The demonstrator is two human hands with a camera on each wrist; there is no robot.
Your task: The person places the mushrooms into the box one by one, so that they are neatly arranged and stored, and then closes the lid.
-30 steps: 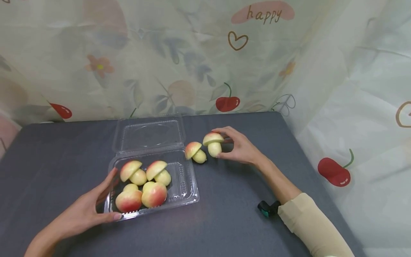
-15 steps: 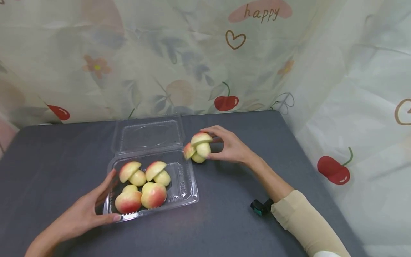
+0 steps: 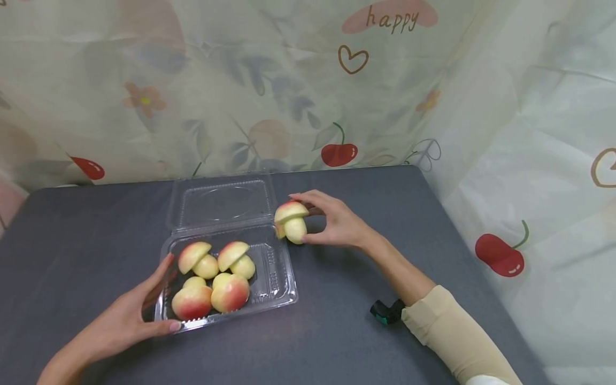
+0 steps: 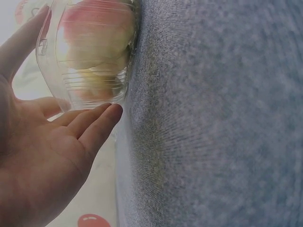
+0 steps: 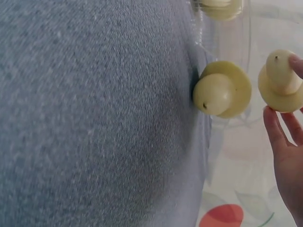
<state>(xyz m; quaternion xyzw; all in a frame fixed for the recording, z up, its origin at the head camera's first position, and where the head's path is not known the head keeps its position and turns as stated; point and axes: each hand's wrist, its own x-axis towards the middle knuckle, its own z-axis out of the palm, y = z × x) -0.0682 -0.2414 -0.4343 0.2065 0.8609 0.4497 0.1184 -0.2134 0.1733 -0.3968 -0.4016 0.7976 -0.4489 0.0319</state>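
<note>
The right hand pinches a mushroom-shaped piece, with a red-blushed, pale yellow cap and a rounded pale stem, between its thumb and fingers, the cap upward. In the right wrist view this piece is apart from a second red-and-yellow mushroom-shaped piece, which lies on the table on its side, just beside the box; in the head view the held piece mostly covers it. The left hand has its thumb spread from its straight fingers and rests against the near left corner of a clear, hinged plastic box. In the left part of the box lie four more mushroom-shaped pieces in two rows: the far pair tilted with caps to the left, the near pair with red cap tops toward the person. The transparent lid lies folded open on the far side. A black-and-teal device sits by the beige sleeve, over the dark grey table. Behind hangs a pale sheet printed with cherries, flowers and "happy".
</note>
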